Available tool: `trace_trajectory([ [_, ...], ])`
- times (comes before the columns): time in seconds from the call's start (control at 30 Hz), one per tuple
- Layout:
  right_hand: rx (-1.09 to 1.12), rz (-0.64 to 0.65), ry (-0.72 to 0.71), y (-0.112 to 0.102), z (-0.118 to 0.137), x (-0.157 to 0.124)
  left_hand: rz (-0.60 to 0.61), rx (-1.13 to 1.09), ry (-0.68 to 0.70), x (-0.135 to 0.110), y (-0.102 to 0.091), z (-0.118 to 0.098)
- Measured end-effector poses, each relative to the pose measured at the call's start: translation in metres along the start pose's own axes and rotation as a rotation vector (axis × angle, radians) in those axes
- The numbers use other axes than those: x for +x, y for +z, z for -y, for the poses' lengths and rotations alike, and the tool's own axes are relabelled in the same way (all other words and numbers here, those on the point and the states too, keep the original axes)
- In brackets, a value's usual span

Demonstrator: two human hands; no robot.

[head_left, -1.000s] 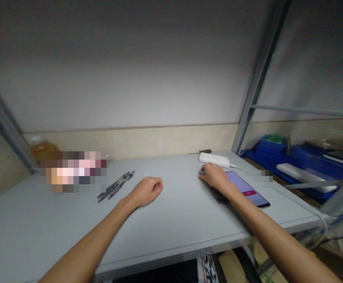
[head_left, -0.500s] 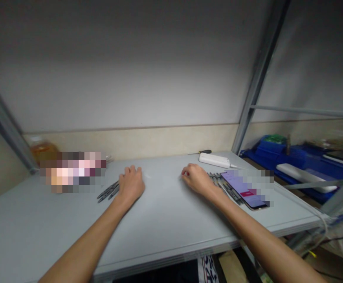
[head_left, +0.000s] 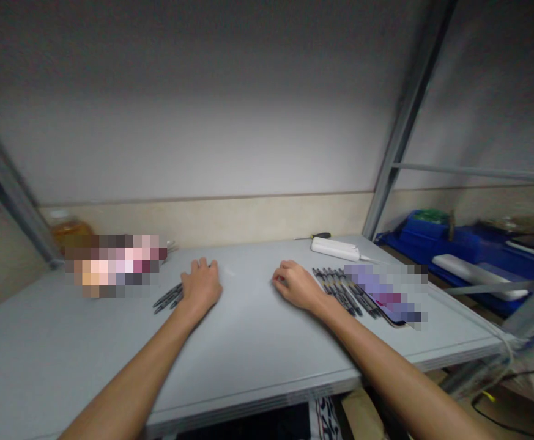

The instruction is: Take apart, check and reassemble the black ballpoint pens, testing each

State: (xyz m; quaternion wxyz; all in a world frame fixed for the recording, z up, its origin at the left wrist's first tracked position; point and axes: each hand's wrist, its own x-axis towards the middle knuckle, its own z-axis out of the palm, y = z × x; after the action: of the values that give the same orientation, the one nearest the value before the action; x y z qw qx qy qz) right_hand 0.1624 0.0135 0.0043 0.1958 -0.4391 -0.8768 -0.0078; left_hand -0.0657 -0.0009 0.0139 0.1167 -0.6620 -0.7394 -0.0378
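My left hand (head_left: 202,284) lies palm down on the desk with its fingers spread. Beside it and partly under it are a few dark pens (head_left: 168,297), their far ends hidden by the hand. My right hand (head_left: 296,285) rests on the desk with its fingers loosely curled and a gap at the thumb; no object shows in it. Just right of that hand, several dark pens (head_left: 340,290) lie side by side in a slanted row. Along the row's right side lies a phone (head_left: 363,278), partly blurred out.
A white power strip (head_left: 334,249) and a screwdriver (head_left: 322,235) lie at the back right. On the back left stand a bottle of amber liquid (head_left: 71,232) and a pixelated item (head_left: 120,266). Metal posts (head_left: 388,165) frame the desk (head_left: 248,354). Blue containers (head_left: 420,229) sit beyond the right edge.
My right hand has slid left, away from the row of pens, so more of the row shows. My left hand has shifted slightly left, its fingers more spread.
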Motion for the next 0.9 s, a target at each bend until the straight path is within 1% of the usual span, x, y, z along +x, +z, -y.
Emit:
trace_trajectory([
  [0.13,0.024,0.007,0.000,0.001,-0.001,-0.001,0.074,-0.009,-0.036,0.001,0.001,0.001],
  [0.23,0.039,0.004,-0.008,0.002,0.000,-0.002,0.099,-0.010,-0.030,0.002,0.000,0.002],
  [0.53,0.072,0.000,-0.029,0.005,-0.002,-0.003,0.082,-0.066,0.053,0.001,-0.001,-0.001],
  [0.7,0.090,-0.001,-0.030,0.006,-0.001,-0.003,0.033,-0.220,0.193,0.004,0.006,-0.005],
  [0.8,0.104,-0.005,-0.029,0.007,-0.001,-0.004,0.018,-0.386,0.324,0.003,0.008,-0.009],
  [0.9,0.124,-0.038,-0.042,0.010,0.000,-0.004,0.031,-0.586,0.468,-0.002,0.009,-0.017],
])
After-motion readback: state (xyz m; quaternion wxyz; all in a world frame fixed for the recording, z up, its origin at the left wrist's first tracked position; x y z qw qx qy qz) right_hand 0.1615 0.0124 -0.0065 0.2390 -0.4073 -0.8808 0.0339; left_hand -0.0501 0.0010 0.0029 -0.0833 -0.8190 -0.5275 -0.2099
